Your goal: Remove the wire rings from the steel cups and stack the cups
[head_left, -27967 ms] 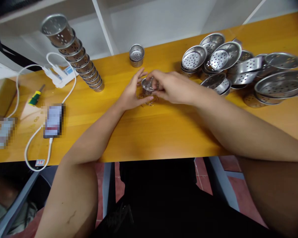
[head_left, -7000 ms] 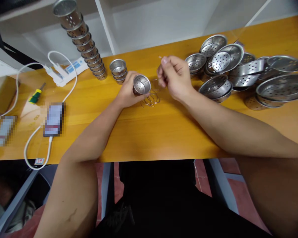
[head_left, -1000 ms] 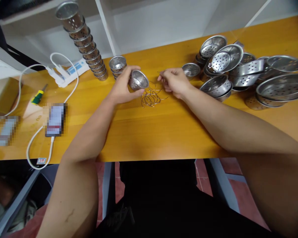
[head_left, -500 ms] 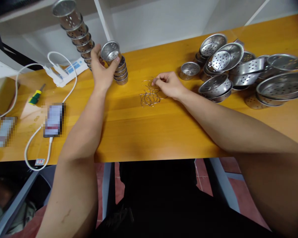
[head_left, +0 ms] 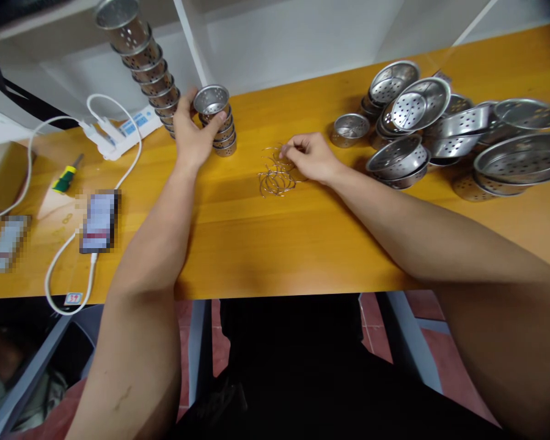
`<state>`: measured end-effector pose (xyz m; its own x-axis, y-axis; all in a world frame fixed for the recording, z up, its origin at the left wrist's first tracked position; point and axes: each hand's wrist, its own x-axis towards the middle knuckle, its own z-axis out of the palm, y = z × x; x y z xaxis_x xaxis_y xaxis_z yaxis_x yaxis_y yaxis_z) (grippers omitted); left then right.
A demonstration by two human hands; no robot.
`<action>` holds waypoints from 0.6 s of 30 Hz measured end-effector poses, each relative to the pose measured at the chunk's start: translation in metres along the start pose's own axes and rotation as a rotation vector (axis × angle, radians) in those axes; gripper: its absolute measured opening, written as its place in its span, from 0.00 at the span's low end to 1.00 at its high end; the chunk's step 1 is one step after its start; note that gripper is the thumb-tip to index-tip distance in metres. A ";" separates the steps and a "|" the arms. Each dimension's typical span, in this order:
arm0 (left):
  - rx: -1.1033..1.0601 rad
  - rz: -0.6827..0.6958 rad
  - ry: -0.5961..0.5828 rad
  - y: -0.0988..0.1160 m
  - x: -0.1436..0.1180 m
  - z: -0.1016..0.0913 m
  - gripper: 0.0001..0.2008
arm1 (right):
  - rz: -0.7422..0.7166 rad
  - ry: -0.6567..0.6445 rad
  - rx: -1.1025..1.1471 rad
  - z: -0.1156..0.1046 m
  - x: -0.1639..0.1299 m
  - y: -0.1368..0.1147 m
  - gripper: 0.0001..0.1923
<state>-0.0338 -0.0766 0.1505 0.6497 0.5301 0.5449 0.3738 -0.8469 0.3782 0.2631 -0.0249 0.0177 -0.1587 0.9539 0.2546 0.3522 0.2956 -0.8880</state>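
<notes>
a round, silver metal cup (head_left: pixel 211 99) full of little holes is in the left hand (head_left: pixel 195 134), with the thumb and fingers curled round its side. it is at the top of a short stack of silver metal cups (head_left: pixel 226 143); whether it rests right down on them is hard to see. the right hand (head_left: pixel 314 157) has its fingers bunched close together by a tangled pile of thin, shiny wire rings (head_left: pixel 277 181) on the yellow wooden table (head_left: pixel 275 244). one can't tell if they pinch a wire.

the cup looks light and stiff, likely a bit slippery, and not easy to break. a good place to hold it is round the side, just under the rim. the wires look thin and springy, and may catch on each other, so a loose end seems best to grab.

the left hand hides part of the stack, the right fingertips are small and blurry, and the wire ends are hard to pick out.
</notes>
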 end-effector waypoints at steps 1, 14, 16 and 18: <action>-0.005 -0.005 0.004 -0.004 -0.002 -0.001 0.41 | 0.003 0.006 -0.005 0.000 0.000 -0.001 0.20; -0.130 -0.413 0.340 -0.297 -0.021 0.031 0.53 | -0.022 -0.027 -0.028 0.000 0.001 0.004 0.12; -0.172 -0.395 0.331 -0.283 -0.020 0.029 0.54 | -0.027 -0.024 -0.038 0.000 0.001 0.005 0.13; -0.174 -0.363 0.262 -0.257 -0.019 0.024 0.52 | -0.024 -0.025 -0.044 0.000 0.001 0.004 0.13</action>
<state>-0.1261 0.1301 0.0252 0.3002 0.8020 0.5163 0.4145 -0.5972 0.6866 0.2639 -0.0230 0.0144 -0.1906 0.9452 0.2652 0.3885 0.3207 -0.8638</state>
